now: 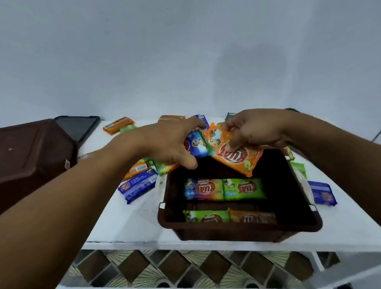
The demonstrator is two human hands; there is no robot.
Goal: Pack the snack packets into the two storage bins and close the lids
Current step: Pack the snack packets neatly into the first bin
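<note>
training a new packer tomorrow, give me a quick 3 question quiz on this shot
1. True or false: the open brown bin has no packets in it.
2. Which packet does the right hand hold above the bin? A) orange B) purple C) white
3. Fill in: the left hand grips a ____ packet.

Key
1. False: four packets lie on its floor.
2. A: the orange packet.
3. Blue: the blue packet.
</note>
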